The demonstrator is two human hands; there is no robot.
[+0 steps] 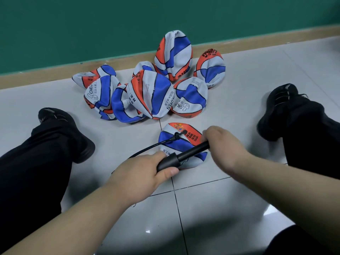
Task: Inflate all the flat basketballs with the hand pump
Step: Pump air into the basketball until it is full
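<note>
Limply, a crumpled tricolour basketball (pixel 189 138) is lying beneath the matte black pump (pixel 185 155), left hand (pixel 145 173) gripping its barrel, right hand (pixel 219 142) clasping its handle.

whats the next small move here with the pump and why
Probably push the right hand toward the left hand, driving the pump handle in. The rod looks drawn out, the hose runs to the near basketball, and that ball lies flat and creased.

Pale tiled floor (pixel 239 111): heap of flat basketballs (pixel 150 92) by wall (pixel 110 24), one flat basketball (pixel 191 138) apart, black shoes (pixel 55 116).
</note>
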